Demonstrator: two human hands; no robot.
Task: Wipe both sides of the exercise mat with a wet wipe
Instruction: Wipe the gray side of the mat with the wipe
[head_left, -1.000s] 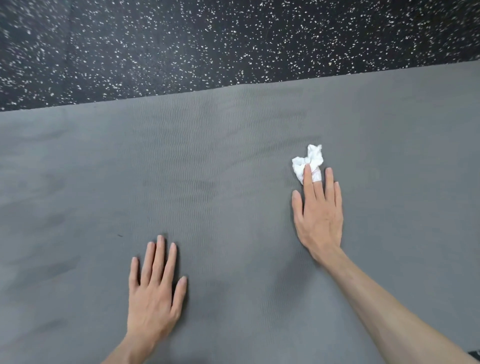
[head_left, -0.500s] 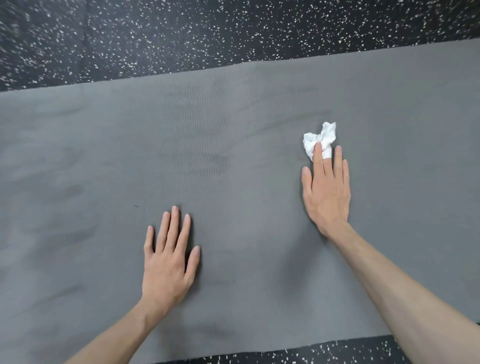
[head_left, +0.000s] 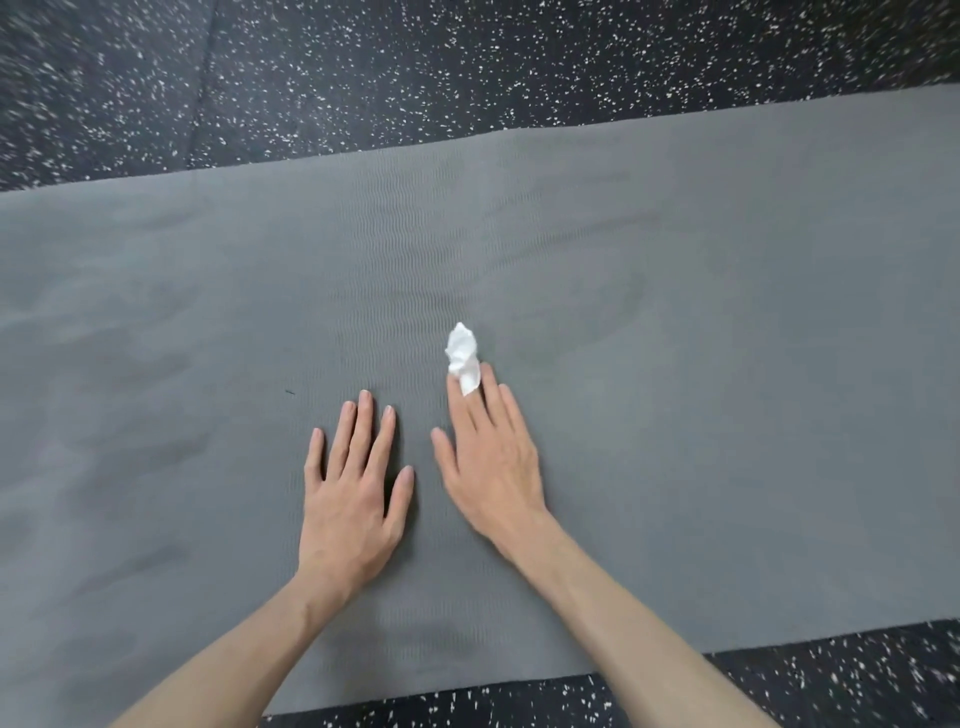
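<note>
Head view is showing the grey exercise mat (head_left: 675, 338) lying flat on the speckled floor (head_left: 467, 67), its long axis running left to right, the near edge showing at bottom right. Near the mat's middle, the left hand (head_left: 350, 499) is pressing palm-down, fingers straight and slightly spread, holding nothing. Just beside it, the right hand (head_left: 493, 462) is pressing the crumpled wet wipe (head_left: 462, 357) under straight fingertips, the wipe pointing toward the far edge
</note>
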